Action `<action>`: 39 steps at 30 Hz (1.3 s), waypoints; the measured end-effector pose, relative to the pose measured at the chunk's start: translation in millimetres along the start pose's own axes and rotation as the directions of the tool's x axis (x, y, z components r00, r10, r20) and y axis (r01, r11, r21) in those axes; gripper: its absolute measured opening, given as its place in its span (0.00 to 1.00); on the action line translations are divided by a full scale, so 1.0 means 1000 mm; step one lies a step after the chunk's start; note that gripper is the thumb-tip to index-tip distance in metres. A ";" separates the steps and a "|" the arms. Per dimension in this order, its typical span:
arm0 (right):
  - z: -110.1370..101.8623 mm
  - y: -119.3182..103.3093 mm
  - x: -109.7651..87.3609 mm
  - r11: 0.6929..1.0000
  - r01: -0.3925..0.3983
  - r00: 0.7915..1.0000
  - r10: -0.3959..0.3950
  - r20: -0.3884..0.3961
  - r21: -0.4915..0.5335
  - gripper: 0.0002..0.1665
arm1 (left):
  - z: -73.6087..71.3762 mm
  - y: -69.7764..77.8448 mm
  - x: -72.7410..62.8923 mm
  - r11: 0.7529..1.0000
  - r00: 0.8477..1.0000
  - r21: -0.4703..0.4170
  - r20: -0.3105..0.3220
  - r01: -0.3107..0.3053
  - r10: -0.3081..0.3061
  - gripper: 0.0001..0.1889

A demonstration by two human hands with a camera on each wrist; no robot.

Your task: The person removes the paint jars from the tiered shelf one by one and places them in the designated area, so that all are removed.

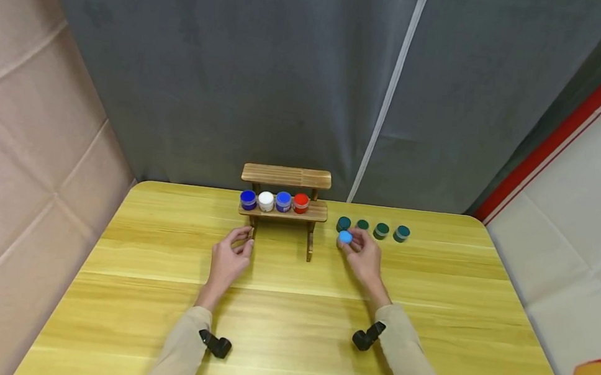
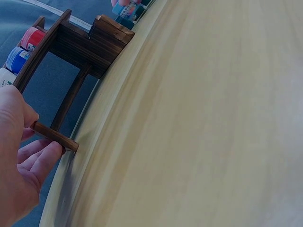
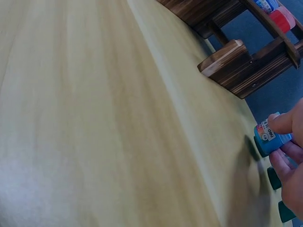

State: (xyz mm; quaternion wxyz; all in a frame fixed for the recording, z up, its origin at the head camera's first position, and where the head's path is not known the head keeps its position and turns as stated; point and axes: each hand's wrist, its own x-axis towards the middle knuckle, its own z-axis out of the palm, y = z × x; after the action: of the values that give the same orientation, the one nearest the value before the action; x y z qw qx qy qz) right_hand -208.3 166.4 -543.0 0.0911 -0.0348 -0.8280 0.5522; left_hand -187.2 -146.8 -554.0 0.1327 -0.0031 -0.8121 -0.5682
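Observation:
A two-tier wooden rack point(image 1: 286, 175) stands near the back of the table. On its lower tier, from left to right, sit a dark blue jar point(image 1: 247, 200), a white jar point(image 1: 265, 201), a violet-blue jar point(image 1: 284, 202) and a red jar point(image 1: 301, 204). My left hand point(image 1: 230, 258) grips the rack's left leg point(image 2: 57, 136) between thumb and fingers. Right of the rack, my right hand point(image 1: 365, 259) pinches a light blue paint jar point(image 3: 271, 137), its label facing the right wrist camera. That jar is just in front of the leftmost green jar point(image 1: 343, 223).
Several dark green jars stand in a row to the right of the rack, among them a green jar point(image 1: 401, 233) at the far end. The wooden table point(image 1: 282, 335) meets a grey curtain point(image 1: 235, 79) behind. The rack's upper tier point(image 1: 286, 176) overhangs the back.

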 end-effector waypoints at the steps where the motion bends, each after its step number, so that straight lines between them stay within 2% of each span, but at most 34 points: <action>1: 0.001 0.001 0.000 1.000 -0.003 1.000 0.003 -0.001 0.003 0.22 | 0.000 0.000 0.000 1.000 1.000 -0.001 0.002 0.000 0.000 0.16; 9: 0.005 0.005 -0.003 1.000 -0.012 1.000 0.012 -0.002 0.014 0.22 | 0.000 0.000 0.000 1.000 1.000 0.000 0.002 0.002 -0.002 0.16; 21: 0.002 -0.002 -0.003 1.000 0.003 1.000 -0.003 0.003 0.013 0.23 | 0.000 0.000 0.000 1.000 1.000 0.000 -0.005 -0.007 0.007 0.16; 26: 0.000 -0.012 -0.001 0.999 0.032 0.999 -0.032 -0.002 0.010 0.22 | 0.000 0.000 -0.001 1.000 1.000 -0.010 -0.006 -0.009 0.009 0.16; 34: -0.001 -0.032 0.001 0.992 0.124 0.992 -0.125 0.004 0.037 0.22 | 0.000 -0.001 0.000 1.000 1.000 -0.021 -0.003 -0.005 0.005 0.16; 39: 0.001 -0.042 0.003 0.989 0.144 0.990 -0.144 0.000 0.033 0.23 | 0.000 -0.001 0.000 1.000 1.000 -0.026 0.002 -0.004 0.004 0.16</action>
State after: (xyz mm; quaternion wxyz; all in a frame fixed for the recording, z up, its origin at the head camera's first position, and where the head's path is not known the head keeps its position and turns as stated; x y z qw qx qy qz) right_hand -209.8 150.0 -503.8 0.1301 0.0273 -0.8192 0.5579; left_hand -187.4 -147.4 -554.4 0.1330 -0.0071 -0.8049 -0.5783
